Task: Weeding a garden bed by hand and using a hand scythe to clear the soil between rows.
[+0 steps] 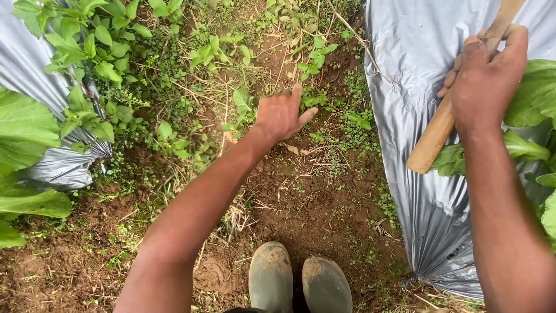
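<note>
Two sheets of silver plastic mulch flanked the furrow: one sheet (428, 191) ran down the right side, the other (35, 81) lay along the left edge, rumpled where it met the soil. Between them the bare brown soil (313, 214) of the furrow stretched from my boots up to the top edge. Broad-leaved crop plants grew through the plastic, large leaves (26, 124) at the left edge and more leaves (533, 95) at the right edge. A tangle of small green weeds (168, 87) covered the upper part of the furrow, thickest toward the top left corner. My muddy rubber boots (298, 281) stood side by side at the bottom edge, toes touching. My right hand (486, 78) was closed around a wooden handle (434, 136), held over the right sheet; the handle's working end ran out of view at the top edge. My left hand (281, 113) was open, fingers spread and pointing down, its tips among the weeds in the middle of the furrow.
</note>
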